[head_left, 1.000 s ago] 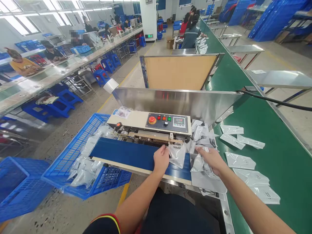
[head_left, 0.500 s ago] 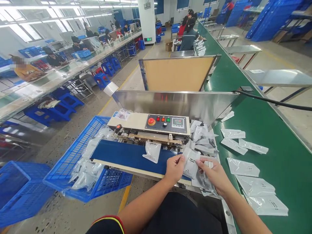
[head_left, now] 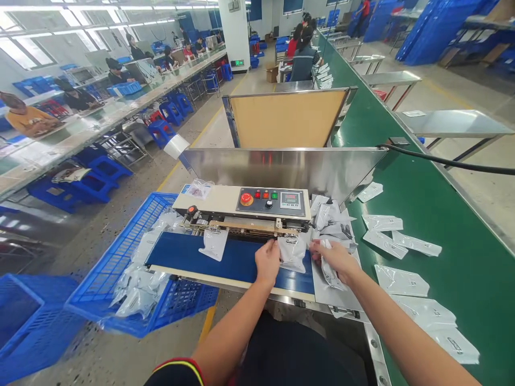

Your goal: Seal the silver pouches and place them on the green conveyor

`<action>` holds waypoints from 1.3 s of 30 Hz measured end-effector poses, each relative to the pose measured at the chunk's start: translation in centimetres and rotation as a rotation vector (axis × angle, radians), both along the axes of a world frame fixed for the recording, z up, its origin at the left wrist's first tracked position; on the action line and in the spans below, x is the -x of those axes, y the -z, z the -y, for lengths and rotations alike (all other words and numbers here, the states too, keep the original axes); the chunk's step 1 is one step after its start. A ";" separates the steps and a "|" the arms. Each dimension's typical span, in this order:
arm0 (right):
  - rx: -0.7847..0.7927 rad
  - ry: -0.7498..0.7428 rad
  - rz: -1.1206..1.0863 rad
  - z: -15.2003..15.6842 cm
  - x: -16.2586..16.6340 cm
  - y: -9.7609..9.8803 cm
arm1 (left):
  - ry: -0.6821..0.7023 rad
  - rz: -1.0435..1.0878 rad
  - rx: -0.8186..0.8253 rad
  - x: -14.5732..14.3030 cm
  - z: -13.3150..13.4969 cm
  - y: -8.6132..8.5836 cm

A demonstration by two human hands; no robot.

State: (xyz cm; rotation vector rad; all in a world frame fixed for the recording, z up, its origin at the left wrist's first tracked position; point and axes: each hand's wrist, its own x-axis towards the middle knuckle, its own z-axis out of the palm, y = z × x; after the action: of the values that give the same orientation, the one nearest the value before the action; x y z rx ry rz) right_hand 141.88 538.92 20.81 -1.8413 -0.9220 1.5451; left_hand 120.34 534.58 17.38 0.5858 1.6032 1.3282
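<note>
A white plastic pouch (head_left: 292, 253) hangs at the right end of the band sealer (head_left: 241, 202), its top edge at the sealing slot and its body over the blue belt (head_left: 241, 261). My left hand (head_left: 268, 261) is closed at the pouch's left edge, fingertips partly hidden. To the right of it, my right hand (head_left: 338, 259) is curled round another white pouch (head_left: 330, 274), its fingertips close to the hanging one. Further left along the slot hangs a separate pouch (head_left: 215, 243). Behind my right hand lies a pile of pouches (head_left: 328, 217).
A blue basket (head_left: 108, 257) with sealed-looking pouches stands left of the belt, beside another blue crate (head_left: 24, 316). Several flat pouches (head_left: 402, 280) lie on the green conveyor (head_left: 462, 268) at right. A metal panel (head_left: 281, 163) rises behind the sealer. Co-workers sit further off.
Both hands have moved forward and left, bringing the pouch from in front of the sealer up to its slot. The other hanging pouch has travelled left along the belt.
</note>
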 end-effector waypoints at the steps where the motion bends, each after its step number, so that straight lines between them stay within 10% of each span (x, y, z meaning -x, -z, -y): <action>1: -0.037 0.018 0.024 0.6 0.4 -0.2 | -0.031 -0.053 -0.072 0.8 1.3 -0.3; 8: -0.181 0.084 -0.090 5.2 5.3 -0.9 | 0.526 -0.027 -0.228 -1.9 6.7 -2.4; 20: -0.193 0.248 -0.335 7.3 2.0 0.8 | 0.308 0.201 -0.071 -4.5 3.0 0.5; 27: -0.403 0.135 0.054 7.8 0.7 2.2 | 0.411 0.084 -0.157 -5.0 2.3 -0.5; 32: -0.213 0.391 -0.069 5.6 -0.5 3.7 | 0.186 0.196 0.121 -5.8 0.1 0.7; 39: -0.163 0.273 -0.169 1.4 3.1 3.8 | 0.044 0.288 0.131 -3.9 -2.0 2.2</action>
State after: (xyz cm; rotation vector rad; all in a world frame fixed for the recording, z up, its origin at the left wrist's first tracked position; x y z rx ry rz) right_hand 138.77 537.56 17.01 -1.6183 -0.6671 1.3890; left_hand 124.21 536.61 15.18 0.3309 1.4194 1.2040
